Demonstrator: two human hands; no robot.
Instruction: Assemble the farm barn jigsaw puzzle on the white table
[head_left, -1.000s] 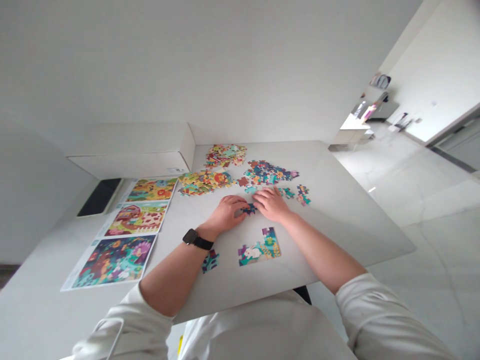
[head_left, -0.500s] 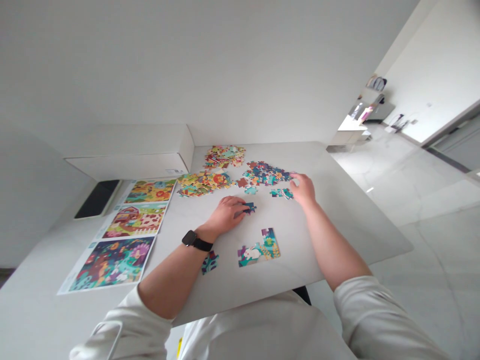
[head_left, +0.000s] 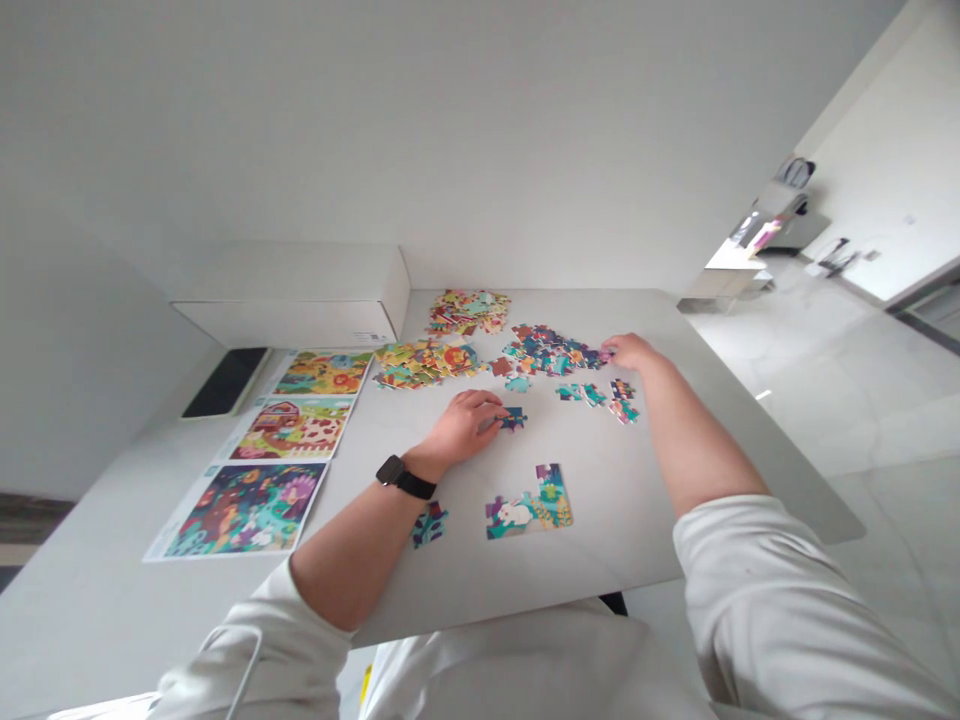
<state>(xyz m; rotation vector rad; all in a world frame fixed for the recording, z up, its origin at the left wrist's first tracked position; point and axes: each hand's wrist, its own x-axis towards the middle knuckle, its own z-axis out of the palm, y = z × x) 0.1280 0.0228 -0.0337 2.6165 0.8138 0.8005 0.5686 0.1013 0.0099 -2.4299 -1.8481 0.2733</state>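
My left hand (head_left: 471, 424), a watch on its wrist, rests on the table with its fingertips closed on a dark blue puzzle piece (head_left: 514, 419). At the right end of the dark blue and teal puzzle pile (head_left: 551, 350), my right hand (head_left: 634, 353) pinches a purple puzzle piece (head_left: 606, 355). Just below that hand lie a few loose pieces (head_left: 623, 402) and a short teal group (head_left: 580, 394). Nearer to me is a joined section with a white rabbit (head_left: 527, 505). A smaller teal and purple section (head_left: 430, 524) is partly covered by my left forearm.
Yellow puzzle pieces (head_left: 427, 364) and a red-yellow pile (head_left: 469, 311) lie toward the wall. A printed sheet with three pictures (head_left: 244, 508) is on the left, beside a black-screened phone or tablet (head_left: 226, 382). A white box (head_left: 289, 322) stands behind them.
My right hand has shifted slightly away and to the right, uncovering the loose pieces below it, and a purple piece now shows at its fingertips. My left hand stays put. The view has swung slightly left.
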